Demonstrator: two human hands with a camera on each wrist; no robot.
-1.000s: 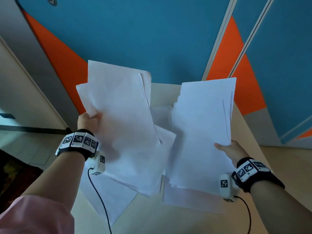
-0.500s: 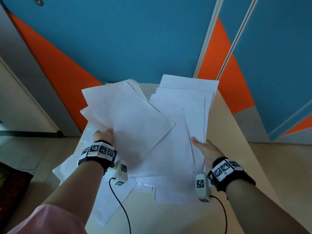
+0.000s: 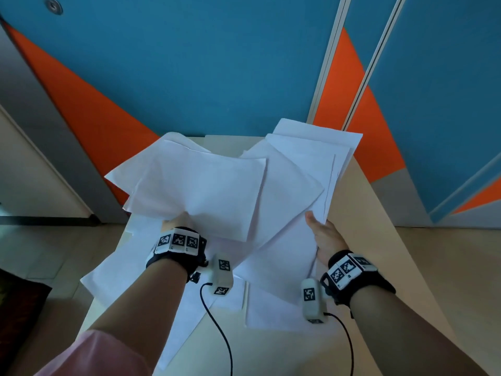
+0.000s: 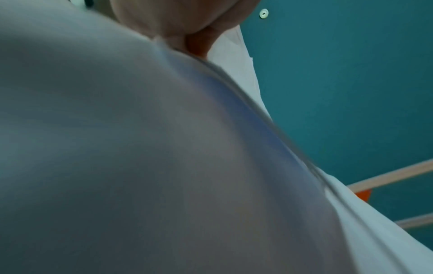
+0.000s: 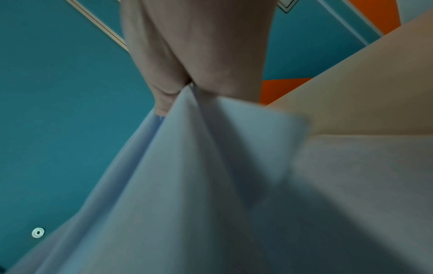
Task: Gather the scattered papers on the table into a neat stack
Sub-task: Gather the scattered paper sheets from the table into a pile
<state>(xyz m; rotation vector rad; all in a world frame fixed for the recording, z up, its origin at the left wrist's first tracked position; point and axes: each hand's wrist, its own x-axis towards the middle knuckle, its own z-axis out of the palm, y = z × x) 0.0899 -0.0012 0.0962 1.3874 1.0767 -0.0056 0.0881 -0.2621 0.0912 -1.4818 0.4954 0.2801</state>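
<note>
My left hand (image 3: pixel 182 219) grips a fanned bundle of white papers (image 3: pixel 200 191) by its near edge, held low over the table's left half. My right hand (image 3: pixel 321 230) pinches a second bundle of white papers (image 3: pixel 306 169) at its right edge; this bundle lies partly under the left one. In the left wrist view the left bundle (image 4: pixel 140 148) fills the frame below my fingers (image 4: pixel 178 22). The right wrist view has my thumb and fingers (image 5: pixel 187 55) pinching the sheets (image 5: pixel 211 166). More loose sheets (image 3: pixel 273 310) lie flat on the beige table (image 3: pixel 379 253) beneath both bundles.
One loose sheet (image 3: pixel 184 327) hangs over the table's left edge. A blue and orange wall (image 3: pixel 217 63) stands right behind the table's far end. Bare tabletop runs along the right side. Cables (image 3: pixel 217 329) trail from both wrist cameras.
Both bundles have come down from upright to nearly flat and moved together; the left bundle now overlaps the right one. Both hands moved inward and lower.
</note>
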